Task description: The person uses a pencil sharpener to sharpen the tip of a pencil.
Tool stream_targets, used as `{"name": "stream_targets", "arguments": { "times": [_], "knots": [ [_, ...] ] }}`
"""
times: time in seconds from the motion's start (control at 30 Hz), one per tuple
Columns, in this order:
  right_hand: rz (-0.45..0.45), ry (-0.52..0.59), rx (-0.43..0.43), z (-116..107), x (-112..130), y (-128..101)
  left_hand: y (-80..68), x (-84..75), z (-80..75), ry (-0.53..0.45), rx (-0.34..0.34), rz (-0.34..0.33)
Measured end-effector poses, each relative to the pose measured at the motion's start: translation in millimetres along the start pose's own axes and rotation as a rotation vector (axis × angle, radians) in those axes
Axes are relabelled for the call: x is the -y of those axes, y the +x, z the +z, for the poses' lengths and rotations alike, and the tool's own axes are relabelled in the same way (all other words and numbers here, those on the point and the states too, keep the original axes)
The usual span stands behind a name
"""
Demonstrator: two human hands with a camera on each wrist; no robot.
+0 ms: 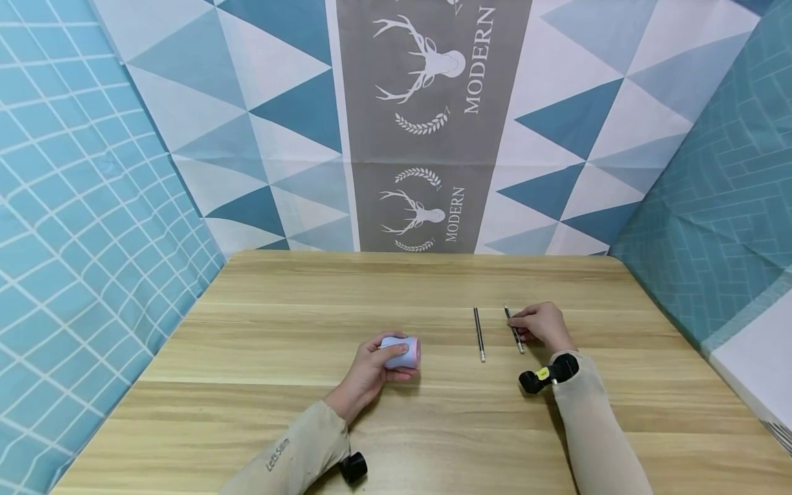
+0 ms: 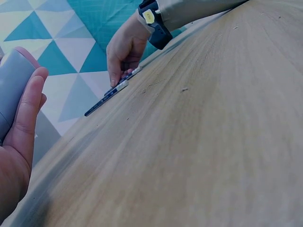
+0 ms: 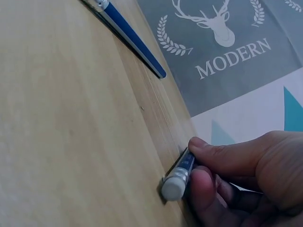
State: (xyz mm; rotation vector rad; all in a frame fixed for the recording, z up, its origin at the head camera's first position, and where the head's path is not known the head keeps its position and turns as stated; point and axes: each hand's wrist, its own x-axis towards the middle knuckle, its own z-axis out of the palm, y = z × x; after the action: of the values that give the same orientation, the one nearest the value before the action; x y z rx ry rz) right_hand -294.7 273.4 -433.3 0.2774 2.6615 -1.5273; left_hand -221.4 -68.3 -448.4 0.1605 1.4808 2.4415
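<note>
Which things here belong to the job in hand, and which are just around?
Probably the job:
lavender cylinder with pink end, in the left hand
eraser-tipped pencil, pinched by the right hand
second pencil, lying nearby

Just around:
wood-grain table
deer-print backdrop
wrist cameras
unidentified white object, right edge

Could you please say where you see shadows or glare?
Head view: soft shadow beside the right sleeve, faint sheen on the near table; left wrist view: darker shadow on the table at lower left; right wrist view: dark shadow alongside the pencil that the right hand pinches.
</note>
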Motion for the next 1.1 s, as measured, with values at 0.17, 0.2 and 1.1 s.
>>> {"name": "stream_targets", "arguments": {
  "times": [0.17, 0.2, 1.1],
  "knots": [
    [-0.006, -0.014, 0.009, -0.8, 0.2, 1.1, 0.1, 0.1, -0.3, -0.005, -0.003, -0.003],
    [-0.003, -0.02, 0.01, -1.1, 0.7, 1.1, 0.1, 0.0, -0.2, -0.003, -0.003, -0.002],
    [-0.037, -0.11, 0.239, 33.5, 39.7, -22.9, -0.5, -1.4, 0.6, 0.012, 0.011, 0.0]
  ]
}}
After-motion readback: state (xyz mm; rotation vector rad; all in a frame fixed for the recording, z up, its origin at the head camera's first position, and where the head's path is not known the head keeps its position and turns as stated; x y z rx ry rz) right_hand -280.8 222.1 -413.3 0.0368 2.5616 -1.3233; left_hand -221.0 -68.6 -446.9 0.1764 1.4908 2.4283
